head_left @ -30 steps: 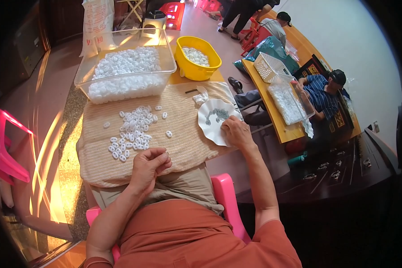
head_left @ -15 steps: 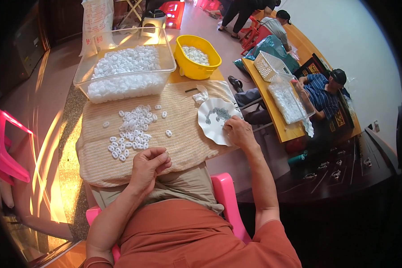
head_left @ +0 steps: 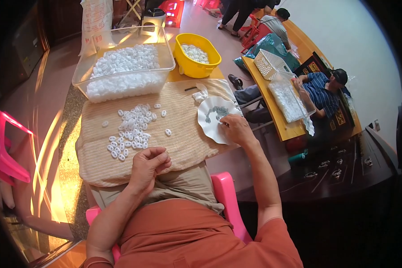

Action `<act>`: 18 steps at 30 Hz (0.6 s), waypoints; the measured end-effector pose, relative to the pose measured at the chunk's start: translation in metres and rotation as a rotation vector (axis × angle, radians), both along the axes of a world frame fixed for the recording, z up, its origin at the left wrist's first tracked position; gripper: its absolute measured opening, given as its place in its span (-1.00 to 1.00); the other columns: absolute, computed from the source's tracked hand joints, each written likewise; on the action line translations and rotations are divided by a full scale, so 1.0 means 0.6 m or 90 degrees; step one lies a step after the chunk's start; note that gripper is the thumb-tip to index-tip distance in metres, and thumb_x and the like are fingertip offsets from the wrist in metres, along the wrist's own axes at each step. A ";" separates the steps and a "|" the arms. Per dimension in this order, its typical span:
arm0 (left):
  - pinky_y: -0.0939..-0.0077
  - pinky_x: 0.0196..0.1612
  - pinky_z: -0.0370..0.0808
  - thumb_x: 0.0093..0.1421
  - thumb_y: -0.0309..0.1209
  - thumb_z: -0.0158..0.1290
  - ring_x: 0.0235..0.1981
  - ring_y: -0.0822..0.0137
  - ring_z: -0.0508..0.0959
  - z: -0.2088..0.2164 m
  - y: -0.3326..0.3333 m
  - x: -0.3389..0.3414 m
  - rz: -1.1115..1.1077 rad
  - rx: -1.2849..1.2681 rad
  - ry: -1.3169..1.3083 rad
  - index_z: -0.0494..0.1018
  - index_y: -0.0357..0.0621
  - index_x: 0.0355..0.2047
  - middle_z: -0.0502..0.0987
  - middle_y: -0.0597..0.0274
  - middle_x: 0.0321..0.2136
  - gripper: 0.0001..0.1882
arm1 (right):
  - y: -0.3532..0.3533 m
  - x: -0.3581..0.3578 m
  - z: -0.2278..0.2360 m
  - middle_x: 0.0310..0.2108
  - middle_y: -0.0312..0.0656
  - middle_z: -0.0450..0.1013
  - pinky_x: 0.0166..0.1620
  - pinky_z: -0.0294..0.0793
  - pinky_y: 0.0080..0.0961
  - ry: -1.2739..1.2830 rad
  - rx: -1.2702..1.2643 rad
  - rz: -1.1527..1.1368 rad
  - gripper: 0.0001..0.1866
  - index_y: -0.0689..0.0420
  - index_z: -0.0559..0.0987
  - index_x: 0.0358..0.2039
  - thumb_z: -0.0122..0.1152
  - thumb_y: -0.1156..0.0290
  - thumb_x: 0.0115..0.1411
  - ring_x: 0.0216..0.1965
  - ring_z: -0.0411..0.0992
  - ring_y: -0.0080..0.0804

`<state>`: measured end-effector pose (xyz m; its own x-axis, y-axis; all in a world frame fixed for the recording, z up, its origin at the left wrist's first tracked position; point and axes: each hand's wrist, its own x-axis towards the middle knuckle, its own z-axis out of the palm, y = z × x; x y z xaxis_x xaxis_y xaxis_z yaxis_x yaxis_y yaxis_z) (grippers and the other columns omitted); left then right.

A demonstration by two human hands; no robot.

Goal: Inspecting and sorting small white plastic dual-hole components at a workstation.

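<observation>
A white plate with a wavy rim lies at the right of the cloth-covered table, holding a scatter of tiny grey pieces. My right hand reaches over its right side, fingertips pinched together close to those pieces. Whatever the fingers hold is too small to make out. Near the table's front edge, my left hand is closed, thumb against the fingers, and anything inside is hidden. Beyond it lies a loose pile of small white oval plastic parts, many showing two dark holes. One single oval lies apart, to the right.
A clear plastic bin full of white parts stands at the back left, beside a yellow tub with more pieces. A crumpled white tissue sits behind the plate. Rightward, a person works at another table. A pink stool stands left.
My right hand has shifted slightly left and up over the plate, nearer the grey pieces. My left hand stays in nearly the same place.
</observation>
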<state>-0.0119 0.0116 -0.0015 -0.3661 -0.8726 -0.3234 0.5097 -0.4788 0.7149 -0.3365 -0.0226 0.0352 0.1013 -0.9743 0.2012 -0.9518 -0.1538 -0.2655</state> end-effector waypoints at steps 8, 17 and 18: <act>0.53 -0.31 0.59 0.12 -0.58 0.10 -0.42 0.39 0.55 -0.003 -0.001 -0.002 0.001 -0.013 -0.010 0.44 -0.25 -0.27 0.52 0.21 -0.44 -0.85 | -0.030 -0.002 0.020 -0.43 0.08 0.50 -0.18 0.44 -0.24 0.112 0.125 0.028 -0.81 0.20 0.61 -0.41 0.07 0.48 -0.03 -0.30 0.48 0.01; 0.54 -0.31 0.59 0.12 -0.57 0.11 -0.42 0.39 0.55 -0.005 0.000 -0.002 -0.012 -0.010 0.010 0.45 -0.24 -0.28 0.52 0.21 -0.43 -0.85 | -0.021 0.009 0.026 -0.43 0.14 0.49 -0.16 0.44 -0.17 0.133 0.176 0.025 -0.82 0.23 0.60 -0.50 0.02 0.48 -0.03 -0.31 0.48 0.07; 0.54 -0.31 0.59 0.12 -0.57 0.11 -0.42 0.39 0.55 -0.004 0.000 -0.003 -0.010 -0.009 0.008 0.45 -0.24 -0.28 0.52 0.21 -0.44 -0.86 | -0.019 0.007 0.023 -0.43 0.13 0.49 -0.17 0.44 -0.16 0.139 0.162 0.034 -0.82 0.23 0.59 -0.51 0.02 0.49 -0.03 -0.32 0.48 0.07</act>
